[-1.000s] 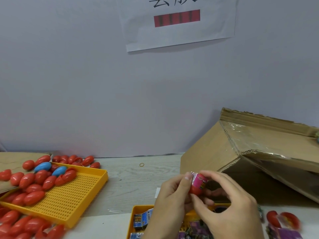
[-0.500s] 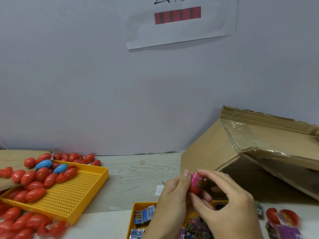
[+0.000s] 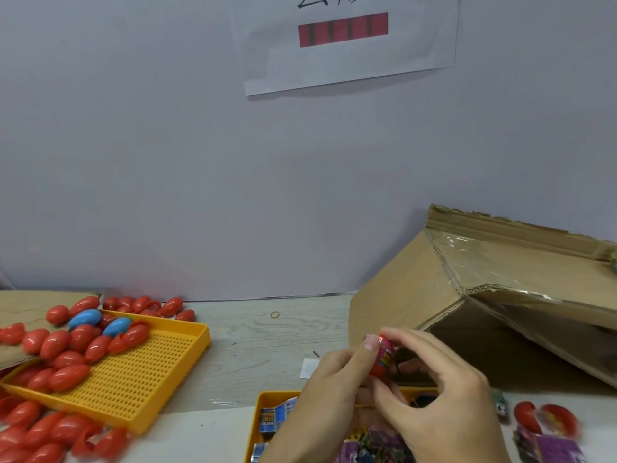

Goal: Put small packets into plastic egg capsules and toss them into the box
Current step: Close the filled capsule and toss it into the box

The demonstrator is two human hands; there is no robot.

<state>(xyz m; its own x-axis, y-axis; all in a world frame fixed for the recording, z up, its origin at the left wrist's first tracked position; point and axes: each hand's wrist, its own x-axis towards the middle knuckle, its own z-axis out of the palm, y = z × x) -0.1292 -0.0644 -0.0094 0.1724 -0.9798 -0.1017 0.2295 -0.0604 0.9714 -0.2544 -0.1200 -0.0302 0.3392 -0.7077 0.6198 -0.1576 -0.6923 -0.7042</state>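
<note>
While both hands pinch it, the red egg capsule point(image 3: 383, 359) sits just in front of the cardboard box point(image 3: 467, 295) mouth.
Left hand point(image 3: 329, 389) and right hand point(image 3: 440, 392) each curl fingers round the capsule, a pink packet showing at its seam. Bare tabletop point(image 3: 267, 349) lies open left of the box, up to the yellow perforated tray point(image 3: 143, 379) rim. Against half a second earlier, hands and capsule sit in much the same place before the box.

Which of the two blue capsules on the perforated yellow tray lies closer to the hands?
The right-hand blue capsule, lying nearer the tray's bare perforated floor. The other blue capsule sits farther left, toward the cardboard sheet.
</note>
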